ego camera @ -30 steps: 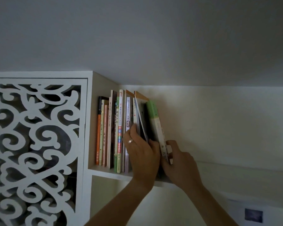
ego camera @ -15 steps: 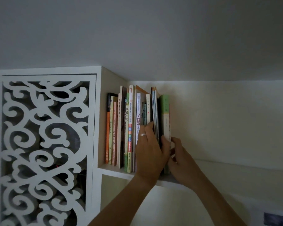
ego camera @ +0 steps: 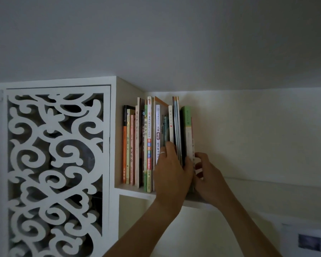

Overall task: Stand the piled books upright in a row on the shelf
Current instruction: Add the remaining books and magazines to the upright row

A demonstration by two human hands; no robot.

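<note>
A white shelf runs along a pale wall high up near the ceiling, its left end closed by the white side panel of a cabinet. A row of books stands upright on it, packed against that panel, spines facing out. The leftmost is an orange-spined book; further along stands a taller one with a yellow-and-white spine, then a white spine with dark characters, then several thin, tall volumes. The row ends at a green-topped book. To the right of that the shelf board continues along the wall.
</note>
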